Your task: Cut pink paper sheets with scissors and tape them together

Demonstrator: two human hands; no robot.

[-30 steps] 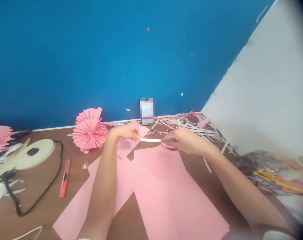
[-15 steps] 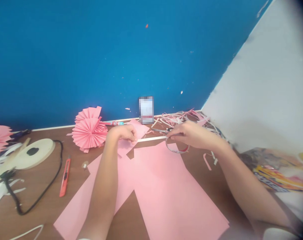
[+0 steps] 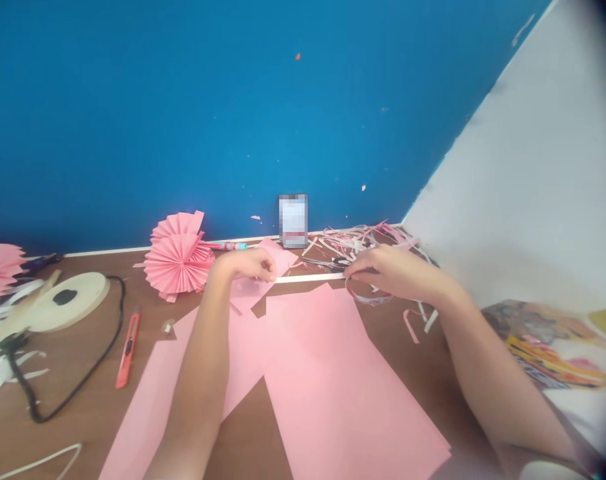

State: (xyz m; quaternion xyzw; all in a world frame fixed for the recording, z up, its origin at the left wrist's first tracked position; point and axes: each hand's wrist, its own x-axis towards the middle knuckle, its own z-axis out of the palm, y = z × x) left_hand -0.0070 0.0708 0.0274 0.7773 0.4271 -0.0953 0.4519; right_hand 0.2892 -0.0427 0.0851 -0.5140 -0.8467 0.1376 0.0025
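Note:
My left hand (image 3: 247,265) pinches the free end of a white tape strip (image 3: 307,278) that runs across to a thin tape roll (image 3: 369,295) held in my right hand (image 3: 387,272). The strip is stretched over the far edge of a large pink paper sheet (image 3: 343,380) on the brown table (image 3: 73,413). A smaller pink piece (image 3: 253,290) lies under my left hand. Both forearms reach in from below.
A pink folded paper fan (image 3: 179,261) stands by the blue wall, with a small card (image 3: 293,221) leaning there. A pile of paper strips (image 3: 363,241) lies beyond my right hand. An orange utility knife (image 3: 127,348), a black cord (image 3: 73,387) and a cream tape roll (image 3: 67,301) sit at left.
My right hand has drawn the tape roll to the right, so the white strip between my hands is longer. My left hand stays in place.

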